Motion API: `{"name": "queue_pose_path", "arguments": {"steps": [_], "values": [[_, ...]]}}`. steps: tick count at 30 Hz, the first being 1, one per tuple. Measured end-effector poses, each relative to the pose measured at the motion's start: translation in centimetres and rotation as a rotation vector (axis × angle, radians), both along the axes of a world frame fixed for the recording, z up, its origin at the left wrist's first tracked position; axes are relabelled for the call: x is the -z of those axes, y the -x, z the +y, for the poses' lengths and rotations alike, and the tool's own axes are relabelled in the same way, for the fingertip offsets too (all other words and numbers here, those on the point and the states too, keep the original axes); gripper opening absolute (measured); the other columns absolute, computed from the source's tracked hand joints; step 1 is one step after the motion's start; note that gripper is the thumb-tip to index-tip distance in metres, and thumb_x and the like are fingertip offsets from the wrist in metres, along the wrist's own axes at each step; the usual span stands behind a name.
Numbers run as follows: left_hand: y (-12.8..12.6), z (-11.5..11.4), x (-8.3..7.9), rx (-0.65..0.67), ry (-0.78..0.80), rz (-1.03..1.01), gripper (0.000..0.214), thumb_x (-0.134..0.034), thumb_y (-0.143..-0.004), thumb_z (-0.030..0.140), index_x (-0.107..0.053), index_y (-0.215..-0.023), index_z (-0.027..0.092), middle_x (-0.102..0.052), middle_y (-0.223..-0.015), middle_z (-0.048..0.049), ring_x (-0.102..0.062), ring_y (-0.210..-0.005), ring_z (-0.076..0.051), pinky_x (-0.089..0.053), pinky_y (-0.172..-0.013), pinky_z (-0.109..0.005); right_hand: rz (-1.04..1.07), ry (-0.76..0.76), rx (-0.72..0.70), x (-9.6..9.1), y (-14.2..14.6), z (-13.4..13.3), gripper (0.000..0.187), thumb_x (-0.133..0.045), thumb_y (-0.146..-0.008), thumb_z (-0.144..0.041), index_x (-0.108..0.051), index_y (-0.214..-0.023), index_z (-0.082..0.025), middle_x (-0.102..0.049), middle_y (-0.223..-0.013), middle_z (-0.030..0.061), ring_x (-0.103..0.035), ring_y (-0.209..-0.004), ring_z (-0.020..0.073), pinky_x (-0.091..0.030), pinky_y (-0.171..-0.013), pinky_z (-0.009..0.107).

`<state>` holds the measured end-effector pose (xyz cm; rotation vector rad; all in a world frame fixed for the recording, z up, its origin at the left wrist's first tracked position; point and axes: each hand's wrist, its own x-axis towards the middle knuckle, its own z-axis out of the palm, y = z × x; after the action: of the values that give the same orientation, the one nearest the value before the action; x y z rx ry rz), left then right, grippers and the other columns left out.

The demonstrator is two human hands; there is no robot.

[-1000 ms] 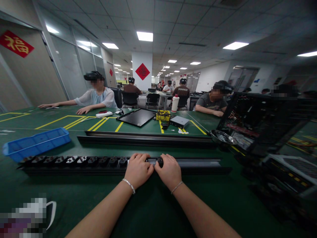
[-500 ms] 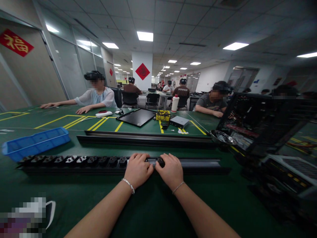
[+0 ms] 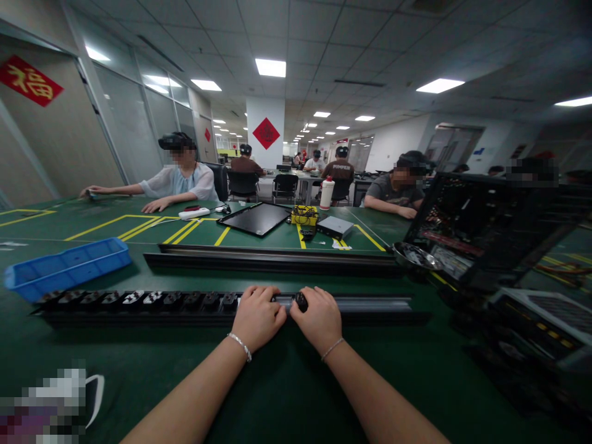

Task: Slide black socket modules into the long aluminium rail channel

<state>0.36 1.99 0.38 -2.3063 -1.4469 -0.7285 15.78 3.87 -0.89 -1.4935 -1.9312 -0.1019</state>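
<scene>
A long black channel (image 3: 139, 319) lies crosswise in front of me, with a row of black socket modules (image 3: 172, 300) and two white-faced ones (image 3: 152, 298) seated along its left part. Over the middle of the channel, my left hand (image 3: 259, 316) is closed just right of that row; a dark bit shows by its fingertips, but the rest is hidden. Close beside it, my right hand (image 3: 319, 317) pinches a small black socket module (image 3: 300, 301) at the channel's opening. To the right, a pale strip (image 3: 374, 304) shows inside the channel.
Behind the channel lies another black profile (image 3: 277, 259). A blue bin (image 3: 69, 262) stands left; a metal bowl (image 3: 416, 256) and an open computer case (image 3: 481, 228) stand right. Farther back are a black panel (image 3: 254, 217), a grey box (image 3: 335, 227) and a bottle (image 3: 326, 194). Co-workers sit around the table.
Both my hands and the channel look unmoved. At the left, a co-worker's hand has lifted a flat thing slightly off the table.
</scene>
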Motion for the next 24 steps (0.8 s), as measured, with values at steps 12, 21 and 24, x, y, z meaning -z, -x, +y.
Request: {"name": "queue_pose_path", "arguments": {"steps": [12, 21, 24], "values": [[0.02, 0.06, 0.04, -0.002, 0.001, 0.001, 0.030, -0.047, -0.082, 0.026, -0.071, -0.065, 0.023, -0.066, -0.098, -0.0031, -0.058, -0.088, -0.021, -0.037, -0.085, -0.042, 0.000, 0.000, 0.018, 0.13, 0.02, 0.07, 0.019, -0.052, -0.073, -0.029, -0.063, -0.085, -0.020, -0.067, -0.090, 0.0046, -0.055, -0.097, 0.0219, -0.031, -0.093, 0.032], [0.09, 0.06, 0.05, -0.002, 0.003, -0.003, 0.029, -0.048, -0.082, 0.026, -0.071, -0.065, 0.024, -0.066, -0.097, -0.0033, -0.058, -0.088, -0.021, -0.038, -0.085, -0.041, -0.025, -0.001, 0.033, 0.15, 0.10, 0.09, 0.017, -0.051, -0.074, -0.029, -0.062, -0.082, -0.020, -0.066, -0.087, 0.0057, -0.054, -0.096, 0.0220, -0.031, -0.092, 0.031], [0.07, 0.09, 0.01, -0.002, 0.004, -0.002, 0.029, -0.048, -0.082, 0.026, -0.071, -0.065, 0.024, -0.066, -0.097, -0.0034, -0.058, -0.088, -0.021, -0.038, -0.085, -0.041, -0.031, -0.008, 0.043, 0.11, 0.09, 0.03, 0.018, -0.050, -0.074, -0.027, -0.061, -0.085, -0.018, -0.066, -0.088, 0.0066, -0.054, -0.096, 0.0219, -0.031, -0.091, 0.031]]}}
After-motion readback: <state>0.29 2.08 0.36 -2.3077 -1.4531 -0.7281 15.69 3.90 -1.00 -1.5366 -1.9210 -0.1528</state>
